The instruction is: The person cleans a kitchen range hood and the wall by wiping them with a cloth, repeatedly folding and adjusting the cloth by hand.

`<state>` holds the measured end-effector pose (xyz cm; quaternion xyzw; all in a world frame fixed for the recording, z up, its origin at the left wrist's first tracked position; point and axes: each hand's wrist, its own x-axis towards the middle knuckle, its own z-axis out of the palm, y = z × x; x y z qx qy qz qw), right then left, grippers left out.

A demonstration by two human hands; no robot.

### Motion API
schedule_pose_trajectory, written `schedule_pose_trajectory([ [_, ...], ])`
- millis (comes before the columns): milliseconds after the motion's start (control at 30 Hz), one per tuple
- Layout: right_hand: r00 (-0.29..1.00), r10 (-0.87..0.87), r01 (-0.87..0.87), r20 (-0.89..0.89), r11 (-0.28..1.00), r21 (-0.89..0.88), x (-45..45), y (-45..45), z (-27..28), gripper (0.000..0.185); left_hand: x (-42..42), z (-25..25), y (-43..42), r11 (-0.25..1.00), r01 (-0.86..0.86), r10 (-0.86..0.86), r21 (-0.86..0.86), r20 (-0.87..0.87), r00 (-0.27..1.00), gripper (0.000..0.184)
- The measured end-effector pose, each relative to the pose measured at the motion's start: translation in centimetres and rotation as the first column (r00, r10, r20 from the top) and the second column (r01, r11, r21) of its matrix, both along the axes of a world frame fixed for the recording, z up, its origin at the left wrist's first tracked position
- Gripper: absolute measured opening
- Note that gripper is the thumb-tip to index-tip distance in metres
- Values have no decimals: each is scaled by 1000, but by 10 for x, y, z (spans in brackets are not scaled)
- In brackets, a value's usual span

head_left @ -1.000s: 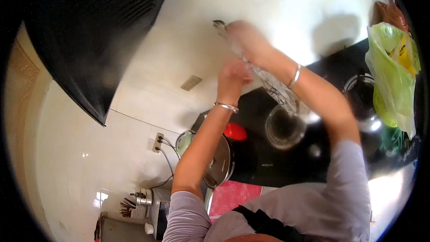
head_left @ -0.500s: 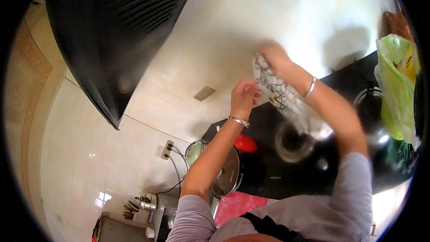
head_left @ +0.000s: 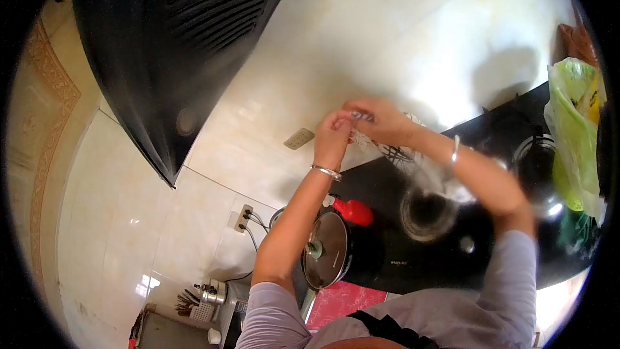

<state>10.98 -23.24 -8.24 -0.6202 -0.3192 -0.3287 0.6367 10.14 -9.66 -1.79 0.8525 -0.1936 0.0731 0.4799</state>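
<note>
A white bag (head_left: 403,155) with a dark criss-cross line pattern hangs above the black stove top (head_left: 381,184); its lower part is pale and blurred. My right hand (head_left: 381,121) is closed on the bag's top, where a narrow striped, twisted part (head_left: 363,116) shows between the fingers. Fingertips touching the right hand's, my left hand (head_left: 333,128) pinches the end of that twisted part. Both hands are in front of the tiled wall, and the palms are hidden. Below the bag lies a round burner (head_left: 427,214).
A pot with a glass lid (head_left: 327,251) and a red object with a white end (head_left: 353,212) are by the left forearm. At right stands a green plastic bag (head_left: 573,136), near a second burner (head_left: 536,155). A black range hood (head_left: 161,71) juts in upper left.
My right hand has come down and left to meet my left hand, which moved slightly left. The bag's top is now gathered and twisted between them.
</note>
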Motion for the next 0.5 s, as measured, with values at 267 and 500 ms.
schedule_pose_trajectory([
  [267,974,72,-119,-216,970,-214,12,-21,0,15,2,11,15,996,84,-84,-7,-25,996,7],
  [500,957,-271,290,103,909,-299,-1,-20,21,9,-6,25,15,992,104,-98,66,-96,991,15],
])
